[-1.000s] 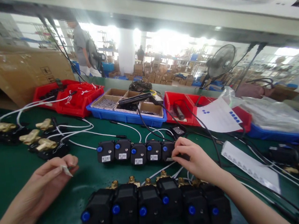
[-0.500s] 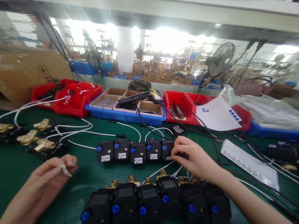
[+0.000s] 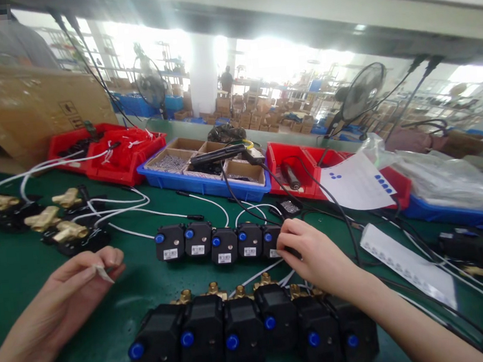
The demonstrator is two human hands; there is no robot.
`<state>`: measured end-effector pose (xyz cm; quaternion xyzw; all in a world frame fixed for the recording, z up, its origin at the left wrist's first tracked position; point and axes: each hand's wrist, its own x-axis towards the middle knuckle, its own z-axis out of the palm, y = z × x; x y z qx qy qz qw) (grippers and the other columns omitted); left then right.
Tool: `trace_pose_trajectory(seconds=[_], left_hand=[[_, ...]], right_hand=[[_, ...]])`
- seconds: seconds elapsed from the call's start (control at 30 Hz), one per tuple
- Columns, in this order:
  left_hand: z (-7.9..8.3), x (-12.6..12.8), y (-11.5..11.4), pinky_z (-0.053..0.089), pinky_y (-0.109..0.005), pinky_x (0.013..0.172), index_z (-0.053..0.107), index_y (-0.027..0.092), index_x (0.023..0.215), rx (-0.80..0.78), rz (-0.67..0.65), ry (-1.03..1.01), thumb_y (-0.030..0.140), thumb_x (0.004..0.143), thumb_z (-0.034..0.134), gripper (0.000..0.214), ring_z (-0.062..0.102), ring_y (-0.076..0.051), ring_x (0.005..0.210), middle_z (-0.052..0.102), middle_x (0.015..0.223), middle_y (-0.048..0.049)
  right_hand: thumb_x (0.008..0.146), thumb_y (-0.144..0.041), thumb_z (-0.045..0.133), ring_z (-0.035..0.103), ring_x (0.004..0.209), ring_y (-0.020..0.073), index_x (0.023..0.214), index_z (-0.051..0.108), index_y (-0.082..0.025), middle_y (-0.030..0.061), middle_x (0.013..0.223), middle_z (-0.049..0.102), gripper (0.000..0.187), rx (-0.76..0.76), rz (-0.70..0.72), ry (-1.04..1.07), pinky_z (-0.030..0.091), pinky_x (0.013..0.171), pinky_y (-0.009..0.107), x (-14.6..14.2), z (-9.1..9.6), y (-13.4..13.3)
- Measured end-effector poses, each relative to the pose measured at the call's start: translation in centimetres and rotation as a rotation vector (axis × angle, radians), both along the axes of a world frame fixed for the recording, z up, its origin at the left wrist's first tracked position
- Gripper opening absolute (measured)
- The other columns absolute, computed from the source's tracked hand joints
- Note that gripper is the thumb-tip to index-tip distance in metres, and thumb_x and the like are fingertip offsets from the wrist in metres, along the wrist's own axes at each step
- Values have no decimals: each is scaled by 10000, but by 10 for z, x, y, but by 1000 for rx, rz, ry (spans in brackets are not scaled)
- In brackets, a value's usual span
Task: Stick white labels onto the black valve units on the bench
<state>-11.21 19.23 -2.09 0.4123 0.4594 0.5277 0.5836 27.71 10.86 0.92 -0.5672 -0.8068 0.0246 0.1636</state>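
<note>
My left hand rests on the green mat with its fingers pinched on a small white paper slip. My right hand is curled over the right end of a far row of small black boxes with blue buttons and white labels, fingertips pressing on the last box. What lies under those fingertips is hidden. A near row of larger black valve units with blue caps and brass fittings stands between my arms.
Brass valves on black bodies with white cables lie at the left. Red bins, a blue tray of parts and a label sheet sit behind. Black cables cross the mat at the right. A person stands far left.
Both hands have stayed almost still; the right hand shifted slightly on the last small box. The view tilted a little, and the person in the background walked left.
</note>
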Motion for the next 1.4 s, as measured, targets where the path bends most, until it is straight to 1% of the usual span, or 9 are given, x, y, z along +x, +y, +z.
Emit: trace_pose_trajectory(seconds=[0.4,0.53,0.6,0.7,0.77,0.87,1.0,1.17,1.4], left_hand=[[-3,-6,-1,356,-368,936,630,176,556,-45,-39,-53,439,452,981,452,477,-176,912,585,748,49],[-1,-8,-2,354,-370,957,641,174,556,-68,-43,-57,437,455,981,441,479,-169,916,597,750,58],[1,-5,-3,374,-349,942,648,174,558,-66,-43,-62,421,480,973,415,483,-159,907,606,758,59],[13,4,-9,417,-286,840,673,180,577,-37,-36,0,344,536,941,317,511,-162,879,632,768,41],[27,15,-18,426,-262,759,703,182,623,3,-60,91,319,560,912,257,535,-173,839,651,771,15],[50,34,-34,433,-269,744,733,176,708,85,-154,167,362,638,849,231,551,-173,784,657,771,-12],[68,51,-49,419,-271,724,715,184,719,173,-227,222,358,734,757,179,547,-167,749,636,743,-8],[75,53,-60,431,-289,749,712,195,714,330,-253,346,326,781,697,148,572,-181,769,640,774,-16],[82,54,-65,446,-295,740,738,205,705,349,-261,380,342,780,699,162,596,-194,758,663,760,-24]], right_hand=[[863,-104,678,585,761,221,765,602,-166,61,856,590,139,20,-185,-254,422,658,326,-20,6,-5],[783,-139,781,598,760,218,888,566,-184,39,908,582,243,-27,-360,-147,413,607,299,-15,8,-5],[780,-122,767,596,733,192,880,549,-194,20,904,578,250,-37,-390,-71,423,593,282,-9,12,-3],[854,-121,662,591,696,148,864,574,-202,4,872,589,121,2,-331,41,468,616,261,-6,22,-3],[899,-175,594,607,717,150,871,622,-213,5,842,612,56,34,-229,221,494,651,258,-15,30,-5],[908,-315,584,638,758,170,879,686,-241,8,841,656,130,6,-98,506,512,674,264,-43,40,-5],[897,-389,606,645,766,168,863,705,-259,1,845,661,167,-99,19,694,505,678,253,-89,51,0],[883,-286,612,594,709,150,781,700,-233,1,771,631,145,-114,160,716,465,636,235,-131,61,7],[880,-214,605,553,680,137,717,637,-204,-2,733,589,167,-78,185,705,432,607,224,-144,63,0]])
